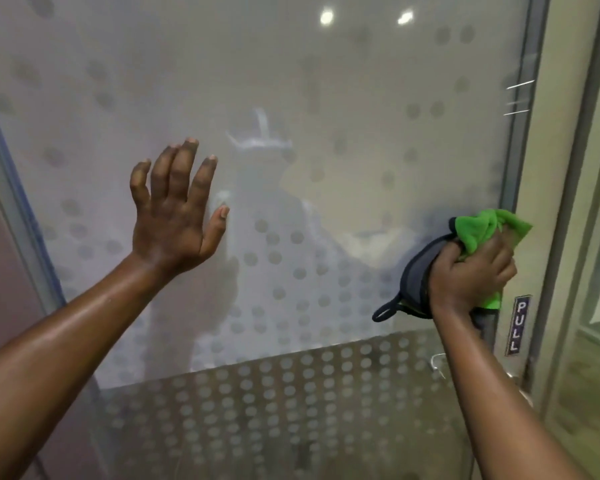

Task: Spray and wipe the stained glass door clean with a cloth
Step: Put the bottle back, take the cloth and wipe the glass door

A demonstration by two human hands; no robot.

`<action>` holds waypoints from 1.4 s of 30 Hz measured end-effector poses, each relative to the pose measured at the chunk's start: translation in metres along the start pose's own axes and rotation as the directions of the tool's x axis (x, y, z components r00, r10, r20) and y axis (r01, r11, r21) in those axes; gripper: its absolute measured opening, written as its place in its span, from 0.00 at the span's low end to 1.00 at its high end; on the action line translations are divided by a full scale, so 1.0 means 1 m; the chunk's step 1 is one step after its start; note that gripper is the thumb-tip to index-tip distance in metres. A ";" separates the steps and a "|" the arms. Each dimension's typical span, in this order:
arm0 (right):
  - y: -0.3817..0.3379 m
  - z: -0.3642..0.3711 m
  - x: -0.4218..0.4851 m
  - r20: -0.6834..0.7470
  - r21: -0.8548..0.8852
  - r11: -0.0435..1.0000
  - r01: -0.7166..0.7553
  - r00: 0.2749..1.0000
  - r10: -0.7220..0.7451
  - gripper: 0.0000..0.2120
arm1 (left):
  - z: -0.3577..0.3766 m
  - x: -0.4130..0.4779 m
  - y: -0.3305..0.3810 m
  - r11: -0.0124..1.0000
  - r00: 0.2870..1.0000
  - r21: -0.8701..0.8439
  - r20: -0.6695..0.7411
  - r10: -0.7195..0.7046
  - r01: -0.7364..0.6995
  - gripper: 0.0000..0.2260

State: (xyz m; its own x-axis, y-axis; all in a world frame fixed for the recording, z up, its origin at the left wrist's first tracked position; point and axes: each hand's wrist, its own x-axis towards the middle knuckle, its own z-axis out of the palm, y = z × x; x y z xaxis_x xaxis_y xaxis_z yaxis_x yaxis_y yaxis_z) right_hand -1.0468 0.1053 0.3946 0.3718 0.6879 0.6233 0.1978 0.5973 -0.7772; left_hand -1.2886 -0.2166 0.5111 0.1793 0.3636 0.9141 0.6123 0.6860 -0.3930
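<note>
A frosted glass door with rows of grey dots fills the view, and it reflects the person faintly. My left hand is raised flat against the glass at centre left, fingers straight and spread. My right hand grips a bunched green cloth together with a grey and black pad and holds them against the door's right edge, over the vertical handle. No spray bottle is in sight.
A metal frame runs down the door's right side, with a "PULL" label below my right hand. A grey handle bar shows under the cloth. Another frame edge slants down the left side.
</note>
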 end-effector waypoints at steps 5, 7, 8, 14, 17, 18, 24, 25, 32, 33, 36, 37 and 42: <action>-0.058 0.010 -0.065 -0.003 0.030 0.999 -0.017 1.000 0.017 0.30 | -0.002 0.000 -0.001 1.000 1.000 -0.003 0.023 -0.007 0.007 0.30; -0.088 0.015 -0.091 0.040 0.054 0.998 0.032 0.999 -0.034 0.32 | -0.003 0.002 -0.002 1.000 1.000 -0.026 0.024 -0.003 0.003 0.30; -0.104 0.018 -0.104 0.064 0.065 0.995 0.074 0.995 -0.078 0.33 | -0.004 0.001 -0.002 0.999 1.000 -0.037 0.021 0.005 -0.004 0.30; -0.182 0.031 -0.178 0.217 0.108 0.947 0.301 0.923 -0.318 0.36 | -0.017 -0.060 -0.033 0.999 0.998 -0.031 0.050 0.025 -0.024 0.31; -0.210 0.037 -0.205 0.255 0.124 0.923 0.365 0.887 -0.385 0.37 | -0.030 -0.106 -0.071 0.998 0.994 0.017 0.095 -0.060 0.058 0.31; -0.219 0.039 -0.212 0.261 0.129 0.914 0.384 0.876 -0.405 0.38 | -0.035 -0.117 -0.083 0.996 0.991 0.034 0.103 -0.088 0.085 0.30; -0.283 0.051 -0.227 0.217 0.165 0.852 0.497 0.824 -0.523 0.35 | -0.047 -0.148 -0.137 0.978 0.977 0.115 0.102 -0.185 0.173 0.31; -0.295 0.052 -0.226 0.208 0.172 0.836 0.521 0.810 -0.548 0.34 | -0.047 -0.149 -0.142 0.974 0.974 0.122 0.106 -0.203 0.189 0.31; -0.335 0.059 -0.234 0.242 0.268 0.621 0.736 0.572 -0.783 0.32 | -0.039 -0.160 -0.151 0.969 0.960 0.093 0.146 -0.240 0.228 0.31; -0.333 0.060 -0.237 0.244 0.285 0.573 0.768 0.520 -0.819 0.32 | -0.038 -0.161 -0.150 0.968 0.959 0.075 0.139 -0.247 0.238 0.31; -0.324 0.063 -0.254 0.233 0.313 0.479 0.820 0.423 -0.876 0.31 | -0.036 -0.162 -0.150 0.967 0.960 0.037 0.111 -0.256 0.253 0.31; -0.318 0.063 -0.265 0.232 0.317 0.463 0.827 0.406 -0.884 0.30 | -0.037 -0.162 -0.150 0.966 0.961 0.031 0.105 -0.257 0.255 0.31; -0.276 0.061 -0.327 0.251 0.338 0.496 0.800 0.431 -0.866 0.29 | -0.035 -0.164 -0.152 0.968 0.963 0.047 0.095 -0.251 0.247 0.32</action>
State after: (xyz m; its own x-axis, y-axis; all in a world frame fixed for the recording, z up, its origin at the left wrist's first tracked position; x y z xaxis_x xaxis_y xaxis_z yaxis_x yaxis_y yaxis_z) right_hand -1.2781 -0.2593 0.4108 -0.2391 -0.1170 0.9639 0.0890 0.9859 0.1418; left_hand -1.3836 -0.4023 0.4245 -0.0542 0.2385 0.9696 0.6010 0.7833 -0.1591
